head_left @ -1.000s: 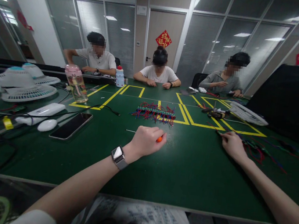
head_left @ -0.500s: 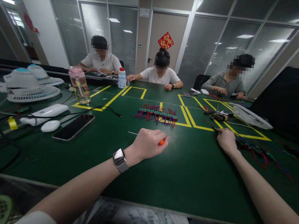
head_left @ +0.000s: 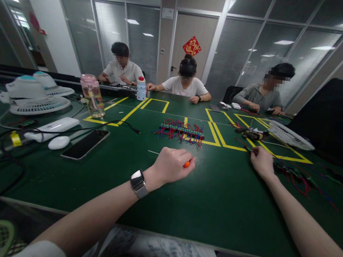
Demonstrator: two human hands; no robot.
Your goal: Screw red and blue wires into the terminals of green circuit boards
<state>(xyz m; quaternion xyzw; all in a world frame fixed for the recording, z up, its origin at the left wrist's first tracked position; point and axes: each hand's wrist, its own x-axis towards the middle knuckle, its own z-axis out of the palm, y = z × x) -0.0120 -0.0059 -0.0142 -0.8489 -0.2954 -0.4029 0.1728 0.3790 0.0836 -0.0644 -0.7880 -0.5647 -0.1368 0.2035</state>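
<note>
My left hand (head_left: 172, 167), a watch on its wrist, is closed around a screwdriver with an orange handle (head_left: 187, 164). The thin metal shaft (head_left: 153, 152) points left, low over the green table. Beyond that hand lies a row of small green circuit boards (head_left: 182, 130) with red and blue wires. Over on the right, my right hand (head_left: 261, 161) has its fingers pinched together at the table. What they hold is too small and dark to name. Beside it lie more wired circuit boards (head_left: 296, 169), and just past its fingertips are dark-handled tools (head_left: 253, 135).
A phone (head_left: 86, 144), a white mouse-shaped item (head_left: 59, 142), black cables (head_left: 5, 152), white fans (head_left: 37, 99) and a pink-lidded bottle (head_left: 93, 97) occupy the left. A white slatted part (head_left: 291, 136) and a large black object (head_left: 341, 120) stand right. Several people sit opposite.
The view has shifted slightly. Both of my hands keep nearly the same place and grip. At the far left, a person's hands have lifted and moved apart a little.
</note>
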